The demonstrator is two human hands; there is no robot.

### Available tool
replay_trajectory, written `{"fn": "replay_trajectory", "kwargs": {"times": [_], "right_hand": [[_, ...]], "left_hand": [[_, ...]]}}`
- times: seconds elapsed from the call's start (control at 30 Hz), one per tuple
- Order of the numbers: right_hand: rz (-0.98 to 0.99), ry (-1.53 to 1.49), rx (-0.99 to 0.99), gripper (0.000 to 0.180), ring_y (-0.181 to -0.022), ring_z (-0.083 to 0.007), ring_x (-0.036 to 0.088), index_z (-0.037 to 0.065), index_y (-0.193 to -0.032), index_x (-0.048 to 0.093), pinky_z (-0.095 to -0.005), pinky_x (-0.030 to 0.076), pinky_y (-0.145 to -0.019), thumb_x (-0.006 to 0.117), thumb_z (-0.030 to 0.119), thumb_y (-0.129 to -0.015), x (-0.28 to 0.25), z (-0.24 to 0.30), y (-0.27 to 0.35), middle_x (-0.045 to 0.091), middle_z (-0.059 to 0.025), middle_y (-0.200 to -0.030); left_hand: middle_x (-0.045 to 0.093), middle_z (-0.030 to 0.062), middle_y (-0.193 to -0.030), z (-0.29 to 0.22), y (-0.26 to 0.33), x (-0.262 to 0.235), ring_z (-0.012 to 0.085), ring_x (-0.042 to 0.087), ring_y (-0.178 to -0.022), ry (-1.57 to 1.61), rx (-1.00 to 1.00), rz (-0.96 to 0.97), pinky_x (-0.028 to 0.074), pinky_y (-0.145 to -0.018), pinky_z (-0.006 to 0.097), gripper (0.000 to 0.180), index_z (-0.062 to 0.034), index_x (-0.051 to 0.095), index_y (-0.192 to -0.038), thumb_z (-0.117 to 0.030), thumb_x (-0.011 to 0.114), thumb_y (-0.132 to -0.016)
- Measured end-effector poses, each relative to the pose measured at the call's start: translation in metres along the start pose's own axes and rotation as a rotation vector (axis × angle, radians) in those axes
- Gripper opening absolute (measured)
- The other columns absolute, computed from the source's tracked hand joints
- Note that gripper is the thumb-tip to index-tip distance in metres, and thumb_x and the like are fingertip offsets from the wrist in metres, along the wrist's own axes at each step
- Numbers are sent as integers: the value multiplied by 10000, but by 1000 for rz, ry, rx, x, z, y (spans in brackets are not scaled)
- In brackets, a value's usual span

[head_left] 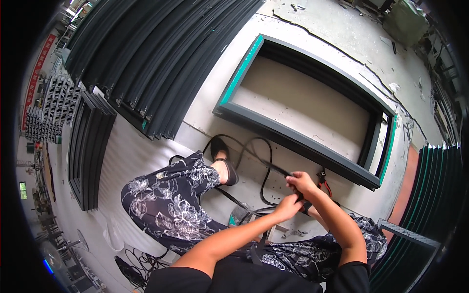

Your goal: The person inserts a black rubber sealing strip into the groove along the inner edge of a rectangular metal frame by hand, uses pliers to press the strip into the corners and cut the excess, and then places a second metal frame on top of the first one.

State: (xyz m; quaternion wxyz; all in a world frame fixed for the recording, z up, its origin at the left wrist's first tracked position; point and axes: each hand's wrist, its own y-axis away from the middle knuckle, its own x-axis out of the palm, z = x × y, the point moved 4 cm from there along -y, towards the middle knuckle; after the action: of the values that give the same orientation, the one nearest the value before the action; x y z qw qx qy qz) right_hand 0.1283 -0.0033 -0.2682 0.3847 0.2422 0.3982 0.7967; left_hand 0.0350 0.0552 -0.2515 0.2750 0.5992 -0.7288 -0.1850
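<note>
Black flowered trousers [166, 200], one pair, knees spread. Left hand [288, 207], fingers closed on a black strip [280, 170]; right hand [302, 184], just above, gripping the same strip — its loops trailing over the floor [200, 113] between the feet. Red-handled pliers [325, 186], near the right hand. Dark frame [293, 142], rectangular, green-edged, lying beyond. Long dark bars [161, 53], stacked, upper left. Red banner [37, 78], far left.

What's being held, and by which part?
A long black strip, gripped by the right hand and the left hand close together. Fingers hide whether that's an end or mid-length.
</note>
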Motion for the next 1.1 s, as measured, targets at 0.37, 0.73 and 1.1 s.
{"fn": "replay_trajectory", "kwargs": {"times": [0.37,0.73,1.1], "right_hand": [[-75,-271,-555,208,-454,-55,386,-16,-805,581,-201,304,-432,557,183,-864,-26,79,178,439,19,-526],[-306,-83,-664,179,-453,-5,335,5,-742,632,-176,238,-417,582,150,-835,-50,59,232,435,69,-536],[-169,137,-711,222,-568,-39,386,5,-774,611,-200,332,-501,591,209,-857,-5,87,211,450,45,-587]], "left_hand": [[522,227,-1142,-124,7,-144,341,532,-1034,1161,60,38,417,-930,446,788,90,384,-1171,-565,561,-771],[612,153,-860,-248,33,-287,252,602,-760,1486,44,-383,485,-728,380,433,25,563,-853,-342,346,-934],[605,86,-1095,-352,185,-300,183,554,-1040,419,591,-204,441,-864,313,317,-28,578,-1048,-278,425,-927]]}}
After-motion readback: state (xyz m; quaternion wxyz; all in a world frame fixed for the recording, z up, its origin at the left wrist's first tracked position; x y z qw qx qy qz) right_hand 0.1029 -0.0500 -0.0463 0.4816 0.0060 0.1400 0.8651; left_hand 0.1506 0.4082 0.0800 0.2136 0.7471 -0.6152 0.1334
